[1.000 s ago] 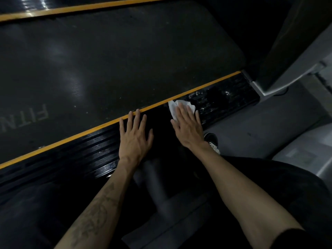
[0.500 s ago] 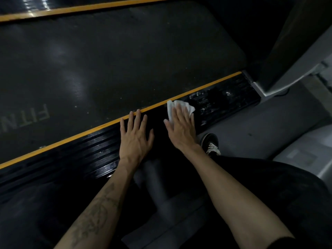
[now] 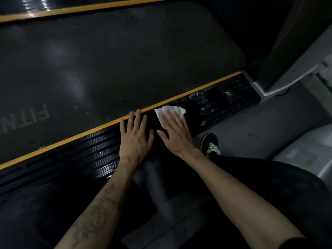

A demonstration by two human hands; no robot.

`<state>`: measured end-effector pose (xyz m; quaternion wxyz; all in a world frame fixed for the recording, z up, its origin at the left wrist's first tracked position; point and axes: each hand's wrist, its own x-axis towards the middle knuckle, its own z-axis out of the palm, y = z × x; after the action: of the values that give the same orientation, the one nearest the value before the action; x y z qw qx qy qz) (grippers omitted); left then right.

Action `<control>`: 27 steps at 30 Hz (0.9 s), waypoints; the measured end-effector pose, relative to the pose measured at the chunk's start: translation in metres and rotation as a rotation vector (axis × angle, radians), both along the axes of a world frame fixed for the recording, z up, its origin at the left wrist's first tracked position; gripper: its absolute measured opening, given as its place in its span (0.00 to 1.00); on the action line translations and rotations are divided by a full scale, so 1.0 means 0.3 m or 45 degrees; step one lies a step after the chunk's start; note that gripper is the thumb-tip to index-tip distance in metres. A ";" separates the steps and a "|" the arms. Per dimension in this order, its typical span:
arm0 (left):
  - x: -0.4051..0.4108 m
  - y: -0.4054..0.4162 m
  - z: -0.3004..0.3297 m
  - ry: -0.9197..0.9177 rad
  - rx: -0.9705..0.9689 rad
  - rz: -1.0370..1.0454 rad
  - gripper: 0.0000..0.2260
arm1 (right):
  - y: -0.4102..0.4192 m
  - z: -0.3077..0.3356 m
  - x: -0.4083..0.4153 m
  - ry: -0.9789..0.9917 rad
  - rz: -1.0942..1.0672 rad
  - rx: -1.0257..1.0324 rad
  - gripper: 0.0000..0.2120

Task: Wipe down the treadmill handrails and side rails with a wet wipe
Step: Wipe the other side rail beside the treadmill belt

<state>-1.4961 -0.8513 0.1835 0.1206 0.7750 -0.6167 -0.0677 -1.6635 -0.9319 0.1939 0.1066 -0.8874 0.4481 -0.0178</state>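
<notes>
Head view: we see wipe, white, crumpled, lying on near side rail, close to its yellow inner edge, toward rail's right end. Our right hand presses wipe flat, fingers straight, spread. Our left hand rests flat on rail just beside it, fingers wide, tips touching yellow edge. Rail black, ribbed, glossy; streaky patch right of wipe. Belt beyond rail. Shoe on floor by rail's outer edge. Grey upright at rail's right end.
</notes>
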 end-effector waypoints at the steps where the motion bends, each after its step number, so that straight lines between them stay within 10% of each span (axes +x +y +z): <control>1: -0.001 -0.001 0.001 0.003 0.000 0.000 0.30 | -0.007 0.003 -0.016 0.019 0.054 -0.007 0.33; 21: -0.001 -0.002 0.007 -0.009 0.018 -0.002 0.29 | -0.117 0.032 0.036 0.065 -0.348 0.049 0.34; 27: -0.005 -0.002 0.000 0.002 -0.006 0.002 0.28 | -0.084 0.027 0.042 0.092 0.129 0.010 0.32</control>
<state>-1.4976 -0.8519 0.1835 0.1227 0.7750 -0.6163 -0.0668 -1.6509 -0.9571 0.2018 0.0948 -0.9086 0.4061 0.0215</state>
